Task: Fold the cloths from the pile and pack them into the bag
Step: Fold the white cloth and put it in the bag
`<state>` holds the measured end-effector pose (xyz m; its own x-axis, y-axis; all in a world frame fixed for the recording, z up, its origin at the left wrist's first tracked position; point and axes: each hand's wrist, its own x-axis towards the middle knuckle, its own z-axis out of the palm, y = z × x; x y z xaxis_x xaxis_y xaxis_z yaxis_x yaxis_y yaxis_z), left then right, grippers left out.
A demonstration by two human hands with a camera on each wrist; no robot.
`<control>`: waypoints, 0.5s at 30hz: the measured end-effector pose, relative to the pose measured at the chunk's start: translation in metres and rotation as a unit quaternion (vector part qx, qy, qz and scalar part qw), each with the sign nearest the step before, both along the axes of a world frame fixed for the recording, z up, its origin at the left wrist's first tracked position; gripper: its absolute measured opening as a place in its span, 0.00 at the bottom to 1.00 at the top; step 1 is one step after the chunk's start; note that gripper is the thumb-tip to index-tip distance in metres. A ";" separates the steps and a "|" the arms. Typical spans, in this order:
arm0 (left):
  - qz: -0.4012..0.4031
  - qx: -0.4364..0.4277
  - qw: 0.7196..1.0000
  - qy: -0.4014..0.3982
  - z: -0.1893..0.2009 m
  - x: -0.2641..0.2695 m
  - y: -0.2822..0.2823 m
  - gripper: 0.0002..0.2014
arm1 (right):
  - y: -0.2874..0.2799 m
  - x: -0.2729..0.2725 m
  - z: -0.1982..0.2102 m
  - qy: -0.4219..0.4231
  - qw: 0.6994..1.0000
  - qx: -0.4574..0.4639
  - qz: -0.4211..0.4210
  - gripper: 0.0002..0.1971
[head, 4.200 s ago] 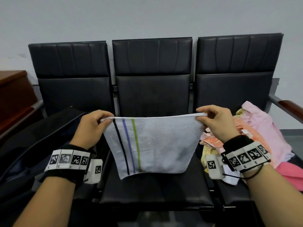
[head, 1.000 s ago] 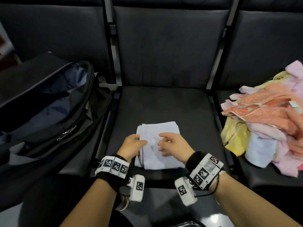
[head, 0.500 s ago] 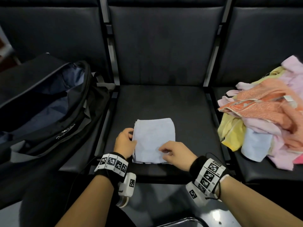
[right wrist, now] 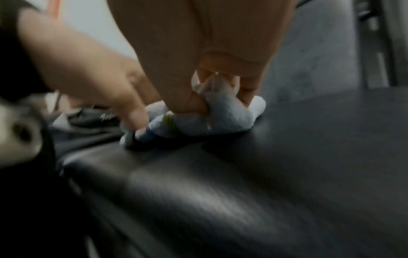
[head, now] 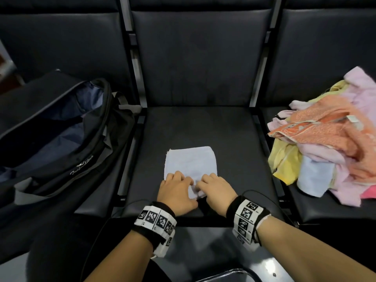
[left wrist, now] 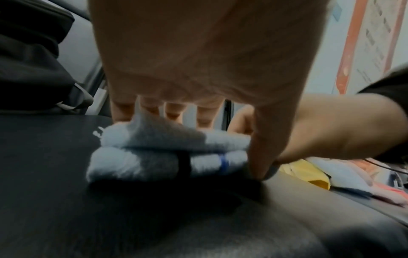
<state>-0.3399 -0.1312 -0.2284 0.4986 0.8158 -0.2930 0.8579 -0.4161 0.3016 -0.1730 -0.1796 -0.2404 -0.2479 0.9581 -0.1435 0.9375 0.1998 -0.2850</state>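
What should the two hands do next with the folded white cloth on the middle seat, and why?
Probably lift the near edge and fold it away once more. Both the left hand and the right hand already pinch the near edge of the white cloth, which lies flat on the middle seat; the open bag waits to the left.

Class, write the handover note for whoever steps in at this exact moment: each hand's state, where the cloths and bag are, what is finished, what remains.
Left hand: grips the near edge of the folded white cloth, fingers on top, thumb at its near edge.
Right hand: pinches the same near edge.
The cloth lies on the middle seat, folded small.
Bag: open on the left seat; I cannot tell if it holds any cloths.
Pile: unfolded cloths on the right seat.
Done: this cloth is mostly folded.
Left: finish it, pack it, then fold and pack the pile.
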 end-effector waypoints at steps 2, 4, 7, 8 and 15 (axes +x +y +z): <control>0.008 0.011 1.000 0.008 -0.003 0.001 0.003 0.26 | 0.003 0.003 0.007 0.104 0.992 -0.022 -0.062 0.17; 0.029 0.039 0.999 0.003 -0.007 0.001 0.006 0.19 | 0.004 0.008 0.015 0.220 0.968 -0.007 -0.120 0.14; 0.039 0.079 0.996 -0.013 -0.010 0.002 0.009 0.07 | 0.002 0.014 0.021 0.282 0.950 0.009 -0.136 0.12; 0.037 0.081 0.996 -0.018 -0.011 0.001 0.011 0.07 | 0.001 0.014 0.021 0.261 0.958 0.007 -0.122 0.13; 0.032 0.037 0.996 -0.073 -0.011 -0.006 0.019 0.11 | -0.009 0.015 0.001 0.032 0.998 0.055 -0.012 0.14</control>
